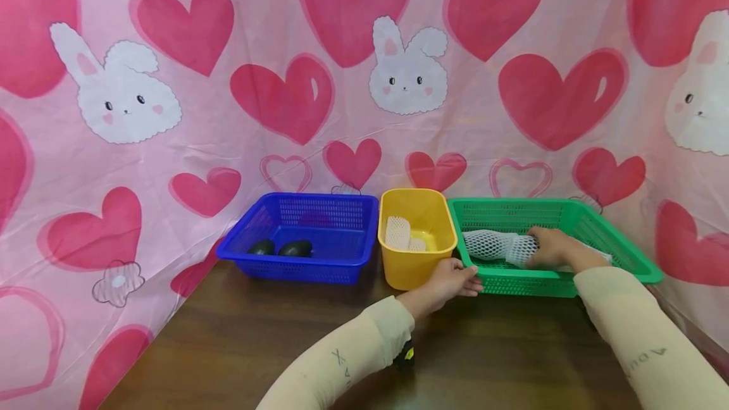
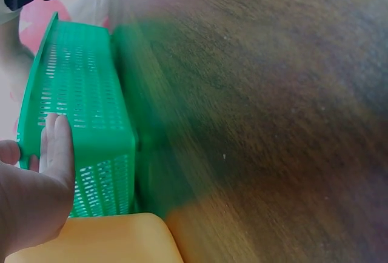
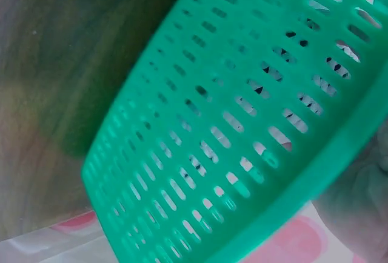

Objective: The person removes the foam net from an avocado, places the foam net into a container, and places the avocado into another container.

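Observation:
At the right stands a green plastic basket point(image 1: 512, 283) with white foam fruit nets point(image 1: 486, 244) lying in it. My left hand point(image 1: 450, 283) grips the basket's front left corner, thumb over the rim and fingers along the outer wall; the left wrist view shows this hand point(image 2: 42, 178) on the slotted wall point(image 2: 85, 93). Inside the basket my right hand point(image 1: 552, 247) holds a white foam net point(image 1: 521, 250) with its fingers bent round it. Only part of the right hand point(image 3: 357, 202) appears in the right wrist view, behind the basket wall point(image 3: 200, 117).
A yellow bin point(image 1: 407, 271) touches the green basket's left side and holds white netting pieces point(image 1: 398, 233). Left of it, a blue basket point(image 1: 307, 271) contains two dark oval avocados point(image 1: 295, 248). All stand on a brown wooden table point(image 1: 256, 328) before a heart-patterned cloth point(image 1: 279, 100).

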Available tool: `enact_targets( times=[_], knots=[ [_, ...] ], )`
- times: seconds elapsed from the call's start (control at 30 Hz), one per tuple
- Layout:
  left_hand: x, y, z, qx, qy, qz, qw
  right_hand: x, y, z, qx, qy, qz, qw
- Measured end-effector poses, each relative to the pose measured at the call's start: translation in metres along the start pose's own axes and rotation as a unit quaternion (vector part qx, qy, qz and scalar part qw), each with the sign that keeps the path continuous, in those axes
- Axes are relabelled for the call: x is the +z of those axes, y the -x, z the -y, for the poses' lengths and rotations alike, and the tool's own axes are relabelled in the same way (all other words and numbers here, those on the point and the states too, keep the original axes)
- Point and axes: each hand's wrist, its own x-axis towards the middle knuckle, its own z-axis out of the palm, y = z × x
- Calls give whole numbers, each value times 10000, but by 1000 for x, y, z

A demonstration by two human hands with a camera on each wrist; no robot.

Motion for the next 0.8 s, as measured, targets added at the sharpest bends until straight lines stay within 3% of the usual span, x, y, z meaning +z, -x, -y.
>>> enact_targets(
  times=[0.23, 0.57, 0.8],
  knots=[
    [1, 0, -1, -34, -28, -43, 10000, -17, 4, 7, -187, -193, -155, 9995],
    [-2, 1, -2, -101, -84, -89, 9999, -38, 17, 26, -434, -44, -541, 9976],
    [-10, 7, -8, -158, -377, 86, 9991, -52, 31, 46, -639, -8, -793, 9948]
  ],
)
